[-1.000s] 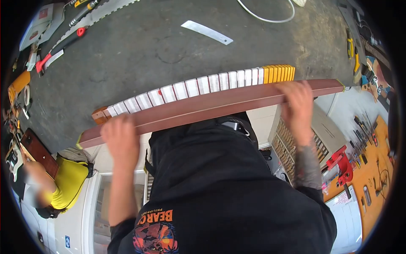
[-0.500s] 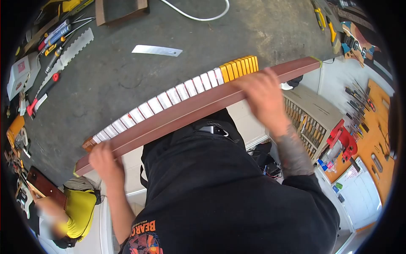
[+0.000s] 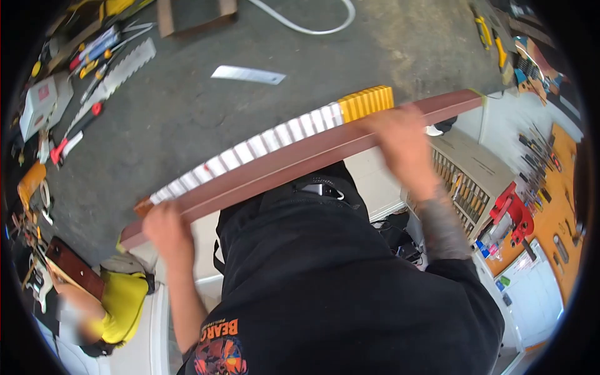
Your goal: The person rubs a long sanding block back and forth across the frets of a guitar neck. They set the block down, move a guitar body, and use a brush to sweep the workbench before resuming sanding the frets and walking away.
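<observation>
A long reddish-brown beam (image 3: 269, 169) lies along the front edge of the dark workbench (image 3: 187, 119). Behind it runs a row of white blocks (image 3: 250, 147), ending on the right in several yellow blocks (image 3: 367, 104). A small brown wooden piece (image 3: 143, 205) sits at the row's left end. My left hand (image 3: 167, 228) is closed over the beam near its left end, its fingers partly blurred. Over the right part of the beam, beside the yellow blocks, my right hand (image 3: 403, 140) is wrapped round the top; its fingertips are smeared.
A metal blade (image 3: 249, 74) and a white cable (image 3: 306, 28) lie on the bench. Saws, screwdrivers and a white box (image 3: 45, 106) are at the left, pliers (image 3: 481, 31) at the back right. A person in yellow (image 3: 125, 306) is at the lower left.
The whole view has shifted, so the bench and beam appear slightly further right. Both hands remain at the beam, my left hand slightly nearer the small brown piece.
</observation>
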A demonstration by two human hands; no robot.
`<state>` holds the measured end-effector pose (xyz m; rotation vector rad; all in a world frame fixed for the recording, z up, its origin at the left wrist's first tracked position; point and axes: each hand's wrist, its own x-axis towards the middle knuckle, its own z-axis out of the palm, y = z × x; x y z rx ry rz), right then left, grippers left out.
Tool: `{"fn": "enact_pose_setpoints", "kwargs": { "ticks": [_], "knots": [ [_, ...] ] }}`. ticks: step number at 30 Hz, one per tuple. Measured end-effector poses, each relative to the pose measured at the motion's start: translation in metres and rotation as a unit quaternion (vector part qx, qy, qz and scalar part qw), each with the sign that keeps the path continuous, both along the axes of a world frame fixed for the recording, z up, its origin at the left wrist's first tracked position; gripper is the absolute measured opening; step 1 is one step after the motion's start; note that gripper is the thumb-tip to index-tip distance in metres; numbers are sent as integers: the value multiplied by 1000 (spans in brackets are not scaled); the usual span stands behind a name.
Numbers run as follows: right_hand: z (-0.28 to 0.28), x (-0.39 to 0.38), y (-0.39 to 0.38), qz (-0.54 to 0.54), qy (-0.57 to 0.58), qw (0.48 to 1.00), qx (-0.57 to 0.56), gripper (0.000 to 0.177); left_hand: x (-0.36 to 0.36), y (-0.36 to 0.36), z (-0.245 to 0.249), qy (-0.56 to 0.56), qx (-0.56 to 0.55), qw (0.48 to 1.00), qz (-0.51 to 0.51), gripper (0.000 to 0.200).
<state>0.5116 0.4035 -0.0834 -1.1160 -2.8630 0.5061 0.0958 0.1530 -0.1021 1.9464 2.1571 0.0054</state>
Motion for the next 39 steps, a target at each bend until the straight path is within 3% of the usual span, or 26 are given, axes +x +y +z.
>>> {"fn": "enact_pose_setpoints", "kwargs": {
  "ticks": [2, 4, 9, 12, 16, 19, 24, 26, 30, 32, 34, 36, 39],
  "knots": [
    [11, 32, 23, -32, -43, 998, 31, 44, 48, 46, 14, -66, -41, 997, -5, 48],
    [7, 22, 22, -1, -35, 999, 39, 40, 38, 36, 16, -60, -43, 997, 9, 48],
    [1, -85, -45, 35, 9, 999, -33, 36, -65, -38, 21, 29, -60, 993, 101, 56],
    [1, -100, -51, 23, 15, 999, -37, 39, -80, -42, 21, 62, -75, 992, 75, 53],
    [6, -7, 13, -14, -42, 999, 17, 46, 10, 24, 9, -9, -31, 999, 9, 51],
    [14, 16, 34, -23, -52, 998, 31, 47, 49, 59, 19, -81, -29, 996, 37, 52],
    [-4, -74, -22, 43, 24, 996, -73, 36, -59, -22, 19, -33, -48, 992, 110, 56],
    [-1, -111, -44, 47, 66, 993, -82, 38, -97, -51, 21, 34, -83, 988, 122, 55],
    [-3, -54, -10, 35, 2, 999, -16, 43, -42, -11, 16, 11, -67, 996, 52, 52],
    [-3, 7, 25, 9, -24, 999, 23, 35, 5, 30, 12, -29, -33, 999, 3, 46],
    [2, 21, 36, -9, -34, 999, 13, 34, 42, 62, 17, -77, -19, 997, 0, 47],
    [2, 18, 39, 7, -21, 1000, -7, 34, 24, 53, 16, -57, -44, 997, 14, 50],
    [-10, -60, -7, 50, 40, 997, -30, 34, -58, -2, 16, -15, -50, 995, 82, 50]
  ]
}}
